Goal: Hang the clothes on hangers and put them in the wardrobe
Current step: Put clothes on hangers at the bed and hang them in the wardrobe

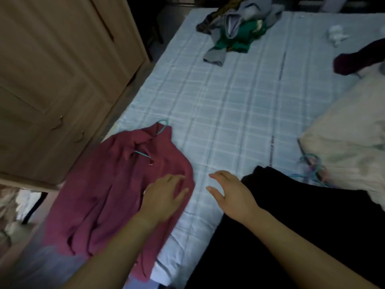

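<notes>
A maroon shirt [108, 184] lies flat at the near left corner of the bed, with a teal hanger [161, 127] inside it; the hook sticks out past the collar. My left hand [164, 197] is over the shirt's right side, fingers spread and straight. My right hand [231, 192] hovers over the bare sheet just right of the shirt, fingers relaxed, holding nothing. A black garment [291, 215] lies under my right forearm. The wooden wardrobe [52, 80] stands at the left with its doors closed.
The bed has a pale blue checked sheet [229, 113]. A pile of grey and green clothes [235, 30] lies at the far end. A dark maroon garment [358, 59] and a cream one [350, 147] lie at the right, with several teal hangers [312, 167] beside them.
</notes>
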`<state>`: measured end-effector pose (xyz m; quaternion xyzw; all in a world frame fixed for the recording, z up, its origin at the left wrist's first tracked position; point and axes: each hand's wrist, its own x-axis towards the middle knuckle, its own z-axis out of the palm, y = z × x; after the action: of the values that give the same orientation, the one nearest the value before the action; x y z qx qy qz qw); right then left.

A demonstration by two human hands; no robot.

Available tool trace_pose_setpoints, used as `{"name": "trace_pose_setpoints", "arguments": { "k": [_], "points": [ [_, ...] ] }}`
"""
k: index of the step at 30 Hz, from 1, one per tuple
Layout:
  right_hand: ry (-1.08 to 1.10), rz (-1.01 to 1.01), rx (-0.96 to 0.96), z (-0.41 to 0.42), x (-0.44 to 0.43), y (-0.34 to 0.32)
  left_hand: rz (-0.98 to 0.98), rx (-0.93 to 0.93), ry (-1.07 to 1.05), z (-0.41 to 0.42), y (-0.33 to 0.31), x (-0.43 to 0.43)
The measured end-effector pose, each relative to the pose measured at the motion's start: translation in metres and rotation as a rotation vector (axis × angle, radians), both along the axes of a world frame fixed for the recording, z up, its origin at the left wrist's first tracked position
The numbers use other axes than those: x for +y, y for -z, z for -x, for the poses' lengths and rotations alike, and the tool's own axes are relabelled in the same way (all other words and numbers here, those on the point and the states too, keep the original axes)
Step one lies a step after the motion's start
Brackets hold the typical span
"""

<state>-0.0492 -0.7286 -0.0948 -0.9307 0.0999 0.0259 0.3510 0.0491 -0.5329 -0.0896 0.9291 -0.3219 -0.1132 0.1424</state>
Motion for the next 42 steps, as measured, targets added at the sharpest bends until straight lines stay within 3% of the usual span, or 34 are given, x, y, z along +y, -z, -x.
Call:
{"name": "trace_pose_setpoints", "arguments": {
  "k": [5, 12, 19, 25, 29, 36, 42],
  "points": [
    [0.035, -0.038, 0.057, -0.103, 0.063, 0.037, -0.031, 0.032, 0.009, -0.129, 0.039, 0.066],
    [0.156, -0.01, 0.235, -0.239, 0.102, 0.142, -0.137, 0.026, 0.012, -0.304, 0.125, 0.133],
    [0.21, 0.019, 0.333, -0.288, 0.109, 0.213, -0.075, 0.002, -0.115, -0.394, 0.192, 0.133],
    [0.335, 0.062, 0.259, -0.291, 0.107, 0.223, -0.182, 0.094, -0.055, -0.406, 0.225, 0.113],
    [0.394, -0.069, 0.246, -0.284, 0.115, 0.217, -0.189, 0.213, -0.015, -0.401, 0.215, 0.112],
    [0.457, -0.173, 0.106, -0.233, 0.128, 0.157, 0.084, 0.361, -0.222, -0.333, 0.122, 0.138],
    [0.573, -0.207, -0.047, -0.112, 0.138, 0.064, 0.231, 0.239, -0.06, -0.218, 0.015, 0.14]
  ]
}}
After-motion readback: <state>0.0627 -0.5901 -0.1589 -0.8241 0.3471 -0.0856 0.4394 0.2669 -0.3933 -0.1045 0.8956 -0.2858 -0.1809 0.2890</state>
